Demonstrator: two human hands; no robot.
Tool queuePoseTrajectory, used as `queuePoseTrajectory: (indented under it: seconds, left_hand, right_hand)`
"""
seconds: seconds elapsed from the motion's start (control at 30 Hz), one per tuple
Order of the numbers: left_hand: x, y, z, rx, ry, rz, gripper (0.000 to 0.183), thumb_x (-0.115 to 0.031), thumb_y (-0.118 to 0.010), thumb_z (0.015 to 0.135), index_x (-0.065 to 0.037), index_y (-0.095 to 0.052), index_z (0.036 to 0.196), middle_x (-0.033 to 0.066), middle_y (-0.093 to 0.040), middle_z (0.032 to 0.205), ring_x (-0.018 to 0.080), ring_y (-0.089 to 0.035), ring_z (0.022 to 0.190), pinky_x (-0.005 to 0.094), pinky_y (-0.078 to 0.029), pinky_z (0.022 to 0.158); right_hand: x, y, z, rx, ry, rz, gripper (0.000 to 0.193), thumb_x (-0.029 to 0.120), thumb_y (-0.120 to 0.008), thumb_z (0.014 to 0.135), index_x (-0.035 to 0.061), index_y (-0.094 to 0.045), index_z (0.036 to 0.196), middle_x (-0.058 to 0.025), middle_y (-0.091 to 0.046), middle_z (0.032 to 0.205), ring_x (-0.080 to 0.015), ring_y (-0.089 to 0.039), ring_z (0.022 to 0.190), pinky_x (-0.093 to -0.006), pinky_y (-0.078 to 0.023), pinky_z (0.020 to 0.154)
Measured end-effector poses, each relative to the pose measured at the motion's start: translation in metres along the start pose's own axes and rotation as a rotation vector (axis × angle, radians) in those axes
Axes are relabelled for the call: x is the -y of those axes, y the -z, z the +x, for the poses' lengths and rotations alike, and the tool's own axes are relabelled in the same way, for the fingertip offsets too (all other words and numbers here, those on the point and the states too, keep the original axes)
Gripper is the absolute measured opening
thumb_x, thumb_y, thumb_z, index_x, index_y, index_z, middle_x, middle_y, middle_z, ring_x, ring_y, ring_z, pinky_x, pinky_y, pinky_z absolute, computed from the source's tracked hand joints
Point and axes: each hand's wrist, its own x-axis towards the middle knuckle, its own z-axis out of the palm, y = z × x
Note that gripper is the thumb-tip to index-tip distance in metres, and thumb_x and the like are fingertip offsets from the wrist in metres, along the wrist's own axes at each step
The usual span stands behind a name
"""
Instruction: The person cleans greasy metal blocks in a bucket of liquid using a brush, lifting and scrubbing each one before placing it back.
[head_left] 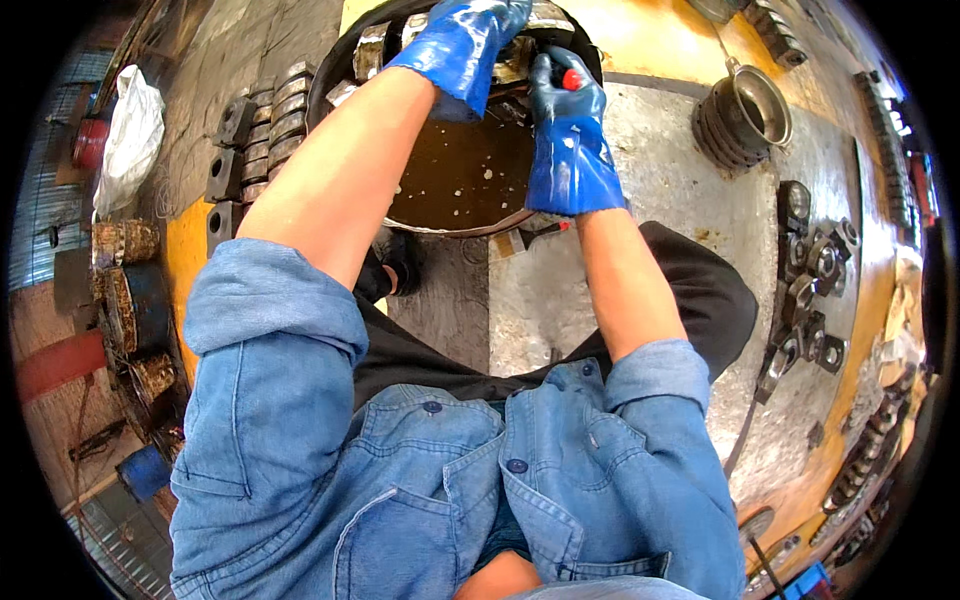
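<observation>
Both my hands wear blue rubber gloves and are over a round basin point(440, 229) of murky brown liquid with pale flecks floating on it. My left hand point(468, 38) is closed at the far side, against a curved metal part point(515, 62); its fingertips are partly hidden by the glove and the upper edge. My right hand point(566, 95) is closed round a red-tipped handle point(571, 80), whose working end is hidden. Another metal piece point(372, 52) sits at the basin's left rim. On the floor just below the basin lies a paintbrush point(530, 237) with a dark, red-tipped handle.
Ribbed metal parts point(290, 110) and dark blocks point(226, 175) stand left of the basin. At right are a stack of metal rings point(742, 110) and several nut-like parts point(815, 265) on a metal plate. A white plastic bag point(130, 140) lies far left, above oily cylinders point(130, 300).
</observation>
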Motion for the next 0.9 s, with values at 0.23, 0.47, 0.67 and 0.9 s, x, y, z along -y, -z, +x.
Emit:
queuePoseTrajectory:
  seconds: [0.23, 0.47, 0.67, 0.9]
  left_hand:
    - [-0.005, -0.005, 0.012, -0.026, 0.388, -0.273, 0.044, -0.039, -0.048, 0.106, -0.003, -0.072, 0.11, 0.0267, -0.072, 0.109, 0.0446, -0.066, 0.108, 0.0539, -0.052, 0.091]
    - [-0.011, -0.014, 0.015, -0.104, 0.327, -0.296, 0.042, -0.04, -0.049, 0.106, -0.004, -0.072, 0.109, 0.0267, -0.071, 0.11, 0.047, -0.065, 0.108, 0.0537, -0.052, 0.092]
    - [-0.011, -0.009, 0.016, -0.122, 0.29, -0.229, 0.043, -0.041, -0.049, 0.105, -0.006, -0.073, 0.108, 0.0251, -0.072, 0.108, 0.0449, -0.067, 0.106, 0.0533, -0.053, 0.088]
    - [-0.007, -0.001, 0.006, -0.108, 0.215, -0.403, 0.039, -0.037, -0.048, 0.109, -0.003, -0.067, 0.116, 0.0241, -0.069, 0.114, 0.0435, -0.063, 0.107, 0.0467, -0.051, 0.091]
  right_hand:
    - [0.014, 0.014, 0.01, 0.114, -0.144, 0.142, 0.022, 0.02, -0.075, 0.093, 0.0064, -0.078, 0.111, -0.0061, -0.079, 0.099, -0.0186, -0.072, 0.088, -0.0336, -0.057, 0.086]
    - [-0.011, 0.01, 0.011, 0.056, -0.197, 0.087, 0.019, 0.013, -0.077, 0.093, 0.007, -0.078, 0.111, -0.0058, -0.079, 0.101, -0.0159, -0.072, 0.094, -0.0303, -0.057, 0.09]
    - [-0.026, -0.003, 0.01, -0.071, 0.122, 0.164, 0.021, 0.02, -0.078, 0.09, 0.0091, -0.078, 0.109, -0.009, -0.079, 0.102, -0.0202, -0.074, 0.094, -0.0333, -0.058, 0.09]
    - [0.006, 0.006, 0.016, 0.175, -0.12, 0.164, 0.021, 0.022, -0.075, 0.093, 0.0135, -0.078, 0.112, -0.0097, -0.079, 0.103, -0.022, -0.076, 0.093, -0.0343, -0.06, 0.089]
